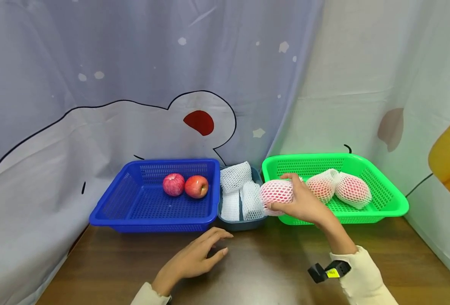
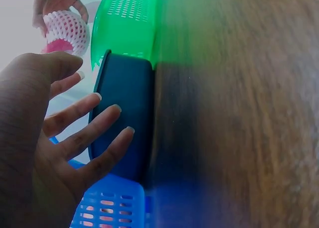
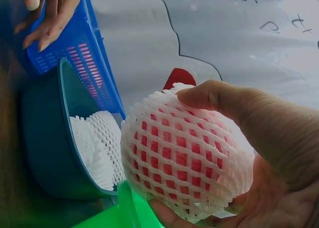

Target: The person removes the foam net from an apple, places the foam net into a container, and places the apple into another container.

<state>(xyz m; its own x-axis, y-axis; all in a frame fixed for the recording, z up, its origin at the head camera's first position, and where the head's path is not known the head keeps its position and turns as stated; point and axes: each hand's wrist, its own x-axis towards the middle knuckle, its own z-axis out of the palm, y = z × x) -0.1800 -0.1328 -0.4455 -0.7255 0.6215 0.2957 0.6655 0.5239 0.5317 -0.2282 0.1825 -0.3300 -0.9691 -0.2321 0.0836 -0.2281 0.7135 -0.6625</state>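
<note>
My right hand grips an apple in a white foam net, held over the left rim of the green basket. In the right wrist view, thumb and fingers wrap round the netted apple, and red skin shows through the mesh. My left hand hovers low in front of the dark teal bin, fingers spread and holding nothing. Several white foam nets lie in that bin. Two more netted apples, one on the left and one on the right, rest in the green basket.
On the left stands a blue basket with two bare apples, one striped and one smoother. The bin sits between both baskets. Behind them hangs a printed curtain. The wooden table extends in front.
</note>
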